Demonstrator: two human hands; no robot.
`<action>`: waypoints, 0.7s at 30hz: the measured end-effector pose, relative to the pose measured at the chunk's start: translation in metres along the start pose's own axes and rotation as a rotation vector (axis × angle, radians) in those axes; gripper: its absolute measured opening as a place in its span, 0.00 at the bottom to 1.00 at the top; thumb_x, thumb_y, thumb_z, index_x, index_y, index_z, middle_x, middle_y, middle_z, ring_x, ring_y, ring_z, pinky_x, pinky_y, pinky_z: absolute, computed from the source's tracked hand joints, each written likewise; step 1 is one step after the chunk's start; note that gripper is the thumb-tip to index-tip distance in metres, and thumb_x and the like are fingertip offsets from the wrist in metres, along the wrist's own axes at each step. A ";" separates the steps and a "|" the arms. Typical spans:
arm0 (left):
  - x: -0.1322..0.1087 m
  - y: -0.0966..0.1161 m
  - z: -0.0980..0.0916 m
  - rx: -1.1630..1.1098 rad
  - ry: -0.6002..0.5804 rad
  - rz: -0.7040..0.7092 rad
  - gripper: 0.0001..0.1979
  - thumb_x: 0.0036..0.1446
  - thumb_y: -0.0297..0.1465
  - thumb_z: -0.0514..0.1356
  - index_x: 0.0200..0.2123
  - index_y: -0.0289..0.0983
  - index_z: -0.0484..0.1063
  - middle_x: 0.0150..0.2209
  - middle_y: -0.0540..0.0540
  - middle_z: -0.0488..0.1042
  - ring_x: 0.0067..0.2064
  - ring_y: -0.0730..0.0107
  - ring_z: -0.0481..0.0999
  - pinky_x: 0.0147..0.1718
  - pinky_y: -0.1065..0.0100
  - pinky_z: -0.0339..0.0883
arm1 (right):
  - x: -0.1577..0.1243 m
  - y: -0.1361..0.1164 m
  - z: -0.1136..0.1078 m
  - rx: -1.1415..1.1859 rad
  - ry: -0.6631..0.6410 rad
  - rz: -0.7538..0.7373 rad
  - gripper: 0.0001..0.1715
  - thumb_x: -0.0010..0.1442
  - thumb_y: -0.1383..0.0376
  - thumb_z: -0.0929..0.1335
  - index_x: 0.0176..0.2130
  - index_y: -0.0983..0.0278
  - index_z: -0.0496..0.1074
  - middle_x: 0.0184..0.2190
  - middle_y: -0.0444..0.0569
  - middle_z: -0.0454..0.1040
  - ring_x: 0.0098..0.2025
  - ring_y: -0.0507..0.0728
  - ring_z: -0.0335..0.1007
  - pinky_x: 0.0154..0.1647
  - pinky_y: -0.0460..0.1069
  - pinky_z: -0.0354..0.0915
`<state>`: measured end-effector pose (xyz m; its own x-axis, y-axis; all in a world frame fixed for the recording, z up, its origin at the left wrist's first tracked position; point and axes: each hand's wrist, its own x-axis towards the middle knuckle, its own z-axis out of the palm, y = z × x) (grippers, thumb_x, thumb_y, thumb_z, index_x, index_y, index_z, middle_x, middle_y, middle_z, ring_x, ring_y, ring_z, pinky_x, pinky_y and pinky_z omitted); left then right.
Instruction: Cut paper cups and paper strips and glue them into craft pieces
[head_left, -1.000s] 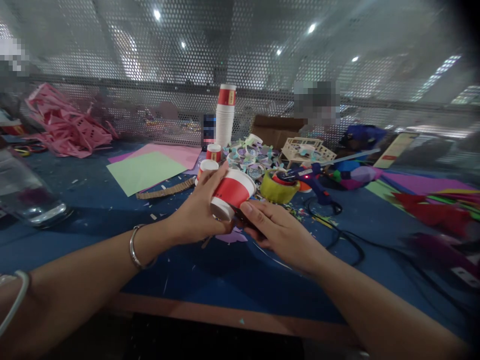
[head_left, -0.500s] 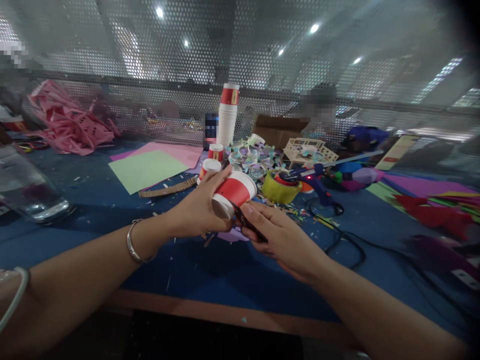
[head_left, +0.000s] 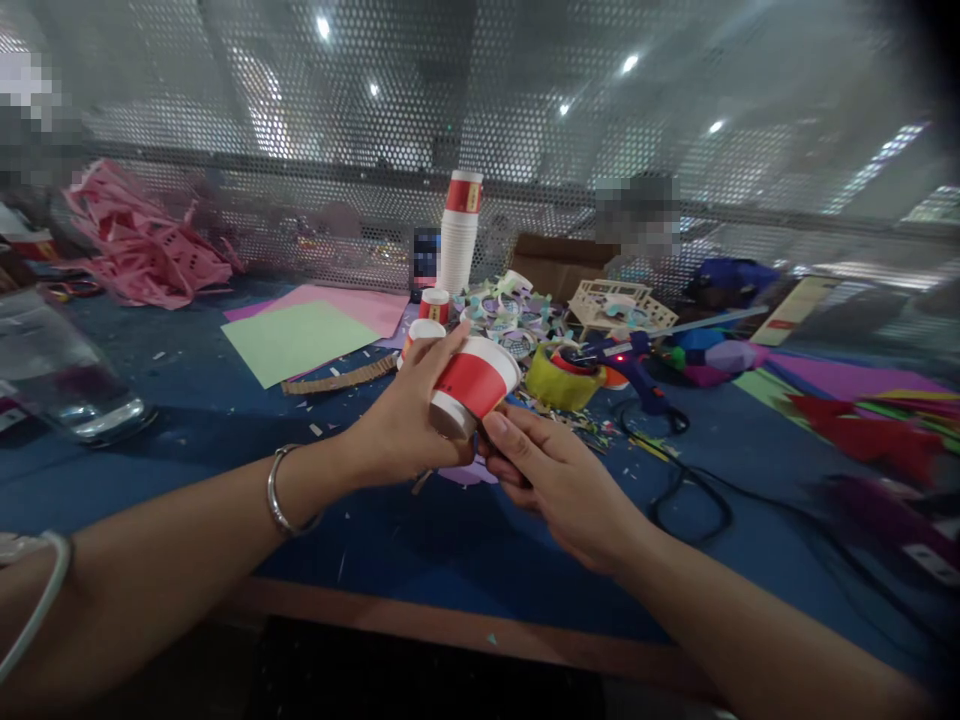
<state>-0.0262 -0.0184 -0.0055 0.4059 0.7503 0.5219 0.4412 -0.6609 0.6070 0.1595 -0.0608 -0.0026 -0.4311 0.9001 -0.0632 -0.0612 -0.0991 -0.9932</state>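
Observation:
My left hand (head_left: 409,415) wraps round a red and white paper cup (head_left: 474,378), which is tilted with its base toward me. Against the cup's lower right side, my right hand (head_left: 551,480) is closed with thumb and fingers pinched together. A dark slim tool is in it, mostly hidden by the fingers, so its kind is unclear. Just behind my left hand stand another paper cup (head_left: 426,330) and a smaller red one (head_left: 434,306). A piece of purple paper (head_left: 471,472) lies on the table below the held cup.
A tall stack of paper cups (head_left: 457,250) rises behind cut paper pieces (head_left: 510,312). On the right are a yellow tape roll (head_left: 562,380), a glue gun (head_left: 630,360) and its black cable (head_left: 709,470). Coloured sheets (head_left: 300,340) and a glass jug (head_left: 75,390) are on the left.
The cup has turned slightly in my left hand. The dark tool seen at the cup's edge before is now mostly hidden behind my right fingers. The view has shifted slightly.

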 end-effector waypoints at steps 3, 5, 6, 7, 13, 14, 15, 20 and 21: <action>-0.001 0.001 0.003 -0.046 0.025 -0.024 0.55 0.40 0.29 0.68 0.71 0.36 0.48 0.67 0.31 0.54 0.69 0.38 0.53 0.66 0.40 0.52 | 0.001 0.001 0.000 -0.015 0.029 -0.036 0.24 0.66 0.49 0.67 0.30 0.62 0.61 0.22 0.36 0.52 0.21 0.45 0.40 0.17 0.41 0.38; -0.002 0.003 0.004 -0.077 0.036 -0.052 0.55 0.39 0.28 0.68 0.71 0.37 0.48 0.68 0.32 0.53 0.69 0.37 0.52 0.66 0.40 0.51 | 0.001 0.000 0.000 -0.027 0.033 -0.056 0.23 0.66 0.49 0.67 0.30 0.62 0.62 0.22 0.37 0.51 0.21 0.45 0.40 0.17 0.41 0.38; -0.002 0.005 0.003 -0.114 0.040 -0.084 0.55 0.39 0.28 0.69 0.71 0.39 0.49 0.67 0.32 0.54 0.68 0.37 0.55 0.65 0.40 0.53 | 0.001 0.000 0.000 -0.033 0.034 -0.068 0.22 0.66 0.49 0.67 0.30 0.62 0.63 0.23 0.37 0.52 0.21 0.45 0.41 0.17 0.41 0.39; -0.003 0.008 0.001 -0.177 0.032 -0.132 0.54 0.39 0.27 0.69 0.70 0.40 0.50 0.65 0.33 0.58 0.65 0.38 0.60 0.62 0.40 0.57 | 0.001 -0.001 -0.001 -0.040 0.037 -0.082 0.22 0.66 0.50 0.68 0.31 0.62 0.64 0.23 0.37 0.53 0.22 0.46 0.42 0.17 0.41 0.40; -0.002 0.019 -0.015 -0.879 -0.277 -0.387 0.31 0.45 0.28 0.72 0.54 0.37 0.71 0.42 0.44 0.76 0.42 0.63 0.76 0.42 0.63 0.70 | -0.003 -0.007 -0.003 -0.039 0.059 -0.107 0.22 0.66 0.49 0.67 0.31 0.62 0.64 0.22 0.37 0.54 0.22 0.45 0.45 0.18 0.42 0.43; 0.000 0.019 -0.017 -0.972 -0.291 -0.400 0.25 0.46 0.28 0.72 0.49 0.36 0.75 0.40 0.44 0.77 0.42 0.65 0.76 0.42 0.65 0.70 | -0.003 -0.008 -0.004 -0.037 0.068 -0.108 0.23 0.66 0.48 0.67 0.30 0.63 0.64 0.22 0.37 0.54 0.21 0.45 0.44 0.18 0.42 0.43; 0.002 0.018 -0.018 -1.055 -0.295 -0.416 0.20 0.46 0.28 0.72 0.45 0.35 0.77 0.40 0.44 0.77 0.42 0.66 0.76 0.43 0.66 0.70 | -0.003 -0.009 -0.005 -0.035 0.076 -0.111 0.23 0.66 0.48 0.68 0.30 0.63 0.64 0.22 0.37 0.53 0.21 0.45 0.44 0.18 0.42 0.43; 0.007 0.014 -0.020 -1.266 -0.268 -0.485 0.11 0.55 0.32 0.68 0.41 0.34 0.79 0.44 0.40 0.80 0.48 0.62 0.78 0.55 0.60 0.70 | -0.002 -0.013 -0.010 0.020 0.103 -0.152 0.22 0.64 0.50 0.70 0.30 0.63 0.66 0.24 0.38 0.55 0.22 0.45 0.44 0.17 0.42 0.41; 0.007 0.013 -0.020 -1.270 -0.257 -0.492 0.12 0.56 0.32 0.67 0.43 0.34 0.79 0.45 0.39 0.80 0.49 0.61 0.78 0.56 0.59 0.70 | -0.002 -0.014 -0.010 0.024 0.108 -0.159 0.22 0.64 0.50 0.70 0.30 0.64 0.66 0.24 0.39 0.56 0.22 0.45 0.45 0.17 0.42 0.41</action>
<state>-0.0333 -0.0214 0.0182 0.6186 0.7836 0.0573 -0.3863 0.2399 0.8906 0.1704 -0.0569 0.0099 -0.3155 0.9453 0.0825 -0.1429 0.0386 -0.9890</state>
